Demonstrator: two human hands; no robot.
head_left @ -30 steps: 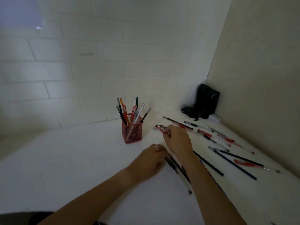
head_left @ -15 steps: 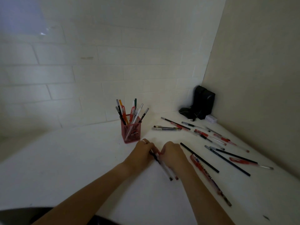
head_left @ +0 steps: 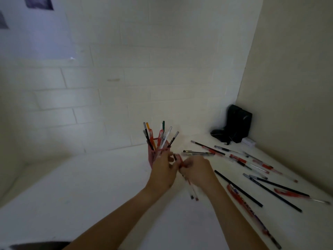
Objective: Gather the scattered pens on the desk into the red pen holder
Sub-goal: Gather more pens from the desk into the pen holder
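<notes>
Both hands closed on a small bundle of pens beside the red pen holder.

The left hand (head_left: pixel 164 171) and right hand (head_left: pixel 196 171) meet knuckle to knuckle, forearms converging from 6 o'clock, fingers curled around the bundle of pens (head_left: pixel 191 188), tips hanging toward 5 o'clock. The red pen holder (head_left: pixel 155 156) stands at the hands' 11 o'clock, partly hidden behind the left hand. Scattered pens (head_left: pixel 252 179) lie at 3 o'clock on the white desk (head_left: pixel 90 186).

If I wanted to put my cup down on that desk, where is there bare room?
The wide patch of the desk left of the red pen holder, up to the brick wall, is bare. So is the near strip between the forearms. Right of the hands it is crowded: scattered pens lie up to the black object in the corner.
</notes>
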